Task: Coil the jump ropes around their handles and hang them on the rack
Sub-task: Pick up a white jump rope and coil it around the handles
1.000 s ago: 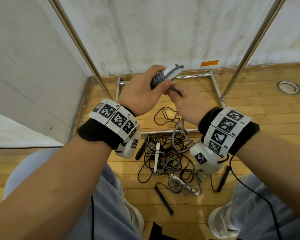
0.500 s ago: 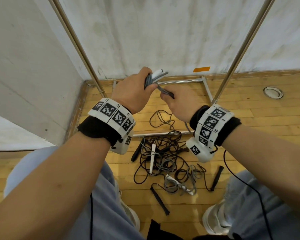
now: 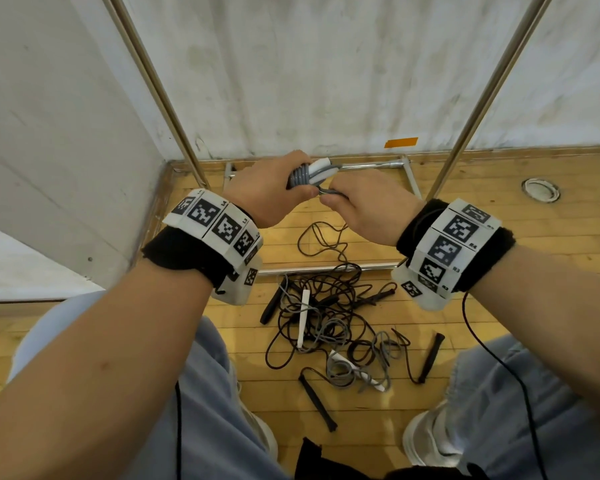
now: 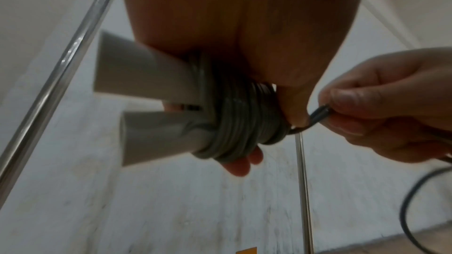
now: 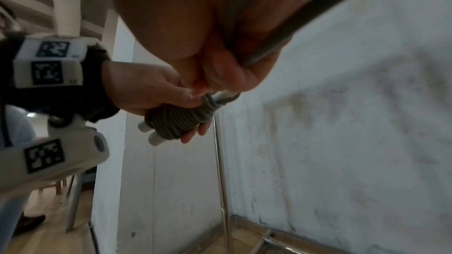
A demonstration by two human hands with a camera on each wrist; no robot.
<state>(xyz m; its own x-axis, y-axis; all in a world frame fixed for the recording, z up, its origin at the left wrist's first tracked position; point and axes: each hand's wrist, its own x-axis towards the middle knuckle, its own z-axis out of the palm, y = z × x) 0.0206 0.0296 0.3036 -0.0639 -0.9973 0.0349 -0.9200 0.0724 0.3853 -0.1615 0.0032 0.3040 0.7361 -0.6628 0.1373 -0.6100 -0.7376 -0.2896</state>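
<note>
My left hand grips two white handles held side by side, with grey rope wound around them in several tight turns. The same grey coil shows in the head view, and the wrapped bundle also appears in the right wrist view. My right hand pinches the loose grey rope end right beside the coil. Both hands are raised in front of the metal rack, between its two slanted poles.
A tangle of black and grey jump ropes with black handles and a white handle lies on the wooden floor between my legs. The rack's base frame sits against the white wall. A round floor fitting is at right.
Both hands have stayed raised together at the rack while my right hand led the grey rope around the handles; the slack hanging from it to the floor a second ago is gone.
</note>
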